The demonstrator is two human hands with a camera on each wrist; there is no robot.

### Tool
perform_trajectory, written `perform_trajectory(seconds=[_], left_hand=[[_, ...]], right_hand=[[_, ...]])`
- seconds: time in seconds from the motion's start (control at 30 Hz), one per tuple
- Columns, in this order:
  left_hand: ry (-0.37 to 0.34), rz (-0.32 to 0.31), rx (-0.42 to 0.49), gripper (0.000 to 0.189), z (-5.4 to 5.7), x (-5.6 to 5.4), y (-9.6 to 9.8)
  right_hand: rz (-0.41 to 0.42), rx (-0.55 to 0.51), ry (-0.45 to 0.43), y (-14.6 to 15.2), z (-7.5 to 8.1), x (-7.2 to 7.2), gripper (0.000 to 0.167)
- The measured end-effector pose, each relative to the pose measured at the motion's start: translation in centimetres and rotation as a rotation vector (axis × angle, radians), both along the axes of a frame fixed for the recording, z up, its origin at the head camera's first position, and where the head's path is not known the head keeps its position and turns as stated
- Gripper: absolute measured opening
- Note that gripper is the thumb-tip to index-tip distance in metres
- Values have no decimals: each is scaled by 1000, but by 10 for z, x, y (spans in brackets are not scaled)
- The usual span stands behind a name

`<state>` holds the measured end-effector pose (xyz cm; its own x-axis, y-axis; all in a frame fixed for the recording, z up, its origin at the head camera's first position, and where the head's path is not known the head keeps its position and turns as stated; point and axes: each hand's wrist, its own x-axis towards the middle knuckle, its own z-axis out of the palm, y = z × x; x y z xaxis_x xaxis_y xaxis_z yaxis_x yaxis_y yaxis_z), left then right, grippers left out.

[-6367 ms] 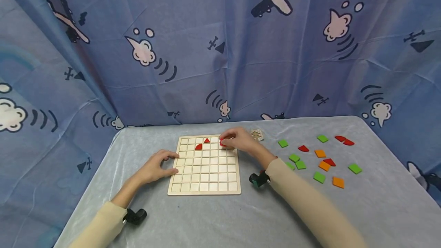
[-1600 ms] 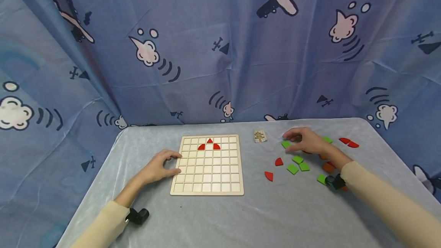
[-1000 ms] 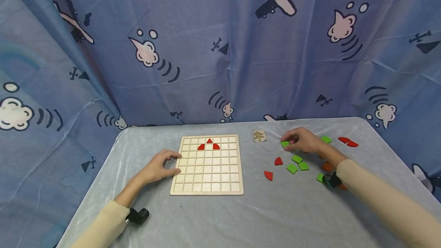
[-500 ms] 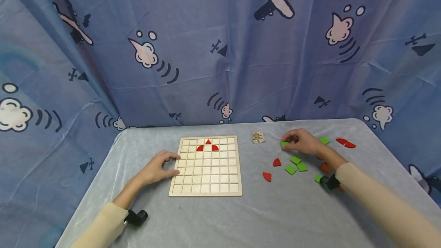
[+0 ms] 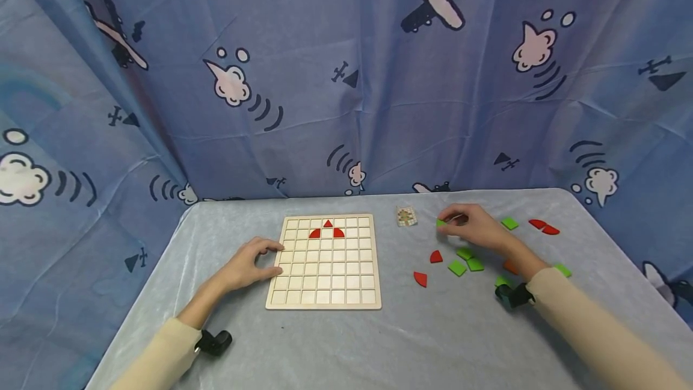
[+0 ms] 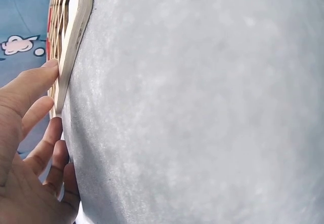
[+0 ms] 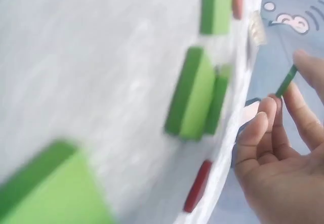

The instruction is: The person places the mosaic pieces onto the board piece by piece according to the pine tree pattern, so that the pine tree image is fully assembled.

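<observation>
My right hand (image 5: 476, 225) pinches a green square tile (image 5: 440, 222) between thumb and fingertips; in the right wrist view the tile (image 7: 287, 80) is seen edge-on, off the table. At the left edge of a pale wooden grid board (image 5: 325, 307), my left hand (image 5: 246, 263) rests with thumb and fingers spread and relaxed, touching the rim. In the left wrist view, fingertips (image 6: 50, 64) meet the board's side. A red triangle (image 5: 327, 223) sits in the board's top row. Below it, one cell to each side, lie two red quarter-circles, the left one (image 5: 315, 234) and the right one (image 5: 338, 233).
Right of the board lie two loose red quarter-circles, one (image 5: 435, 256) behind the other (image 5: 420, 279). Several green tiles (image 5: 457, 267) spread nearby. An orange tile (image 5: 510, 266) is partly behind the right wrist. Two red pieces (image 5: 544, 227) and a small patterned card (image 5: 406, 216) lie farther back.
Earlier my right hand held a red piece over the board; a red quarter-circle now sits right of the triangle. That hand went to the loose pieces, took the green tile and moved slightly left.
</observation>
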<state>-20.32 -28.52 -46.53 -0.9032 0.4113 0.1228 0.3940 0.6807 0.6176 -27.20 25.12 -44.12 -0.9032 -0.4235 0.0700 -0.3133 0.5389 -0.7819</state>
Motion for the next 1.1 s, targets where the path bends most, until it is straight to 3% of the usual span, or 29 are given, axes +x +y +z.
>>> perform_trajectory(seconds=[0.23, 0.6, 1.1], left_hand=[[-9, 11, -1, 43, 1, 1, 0], [-16, 11, 5, 44, 2, 1, 1], [-18, 9, 17, 43, 2, 0, 2]], right_hand=[[-26, -57, 31, -15, 5, -1, 34], [35, -169, 3, -38, 7, -4, 35], [45, -214, 8, -74, 3, -14, 33]])
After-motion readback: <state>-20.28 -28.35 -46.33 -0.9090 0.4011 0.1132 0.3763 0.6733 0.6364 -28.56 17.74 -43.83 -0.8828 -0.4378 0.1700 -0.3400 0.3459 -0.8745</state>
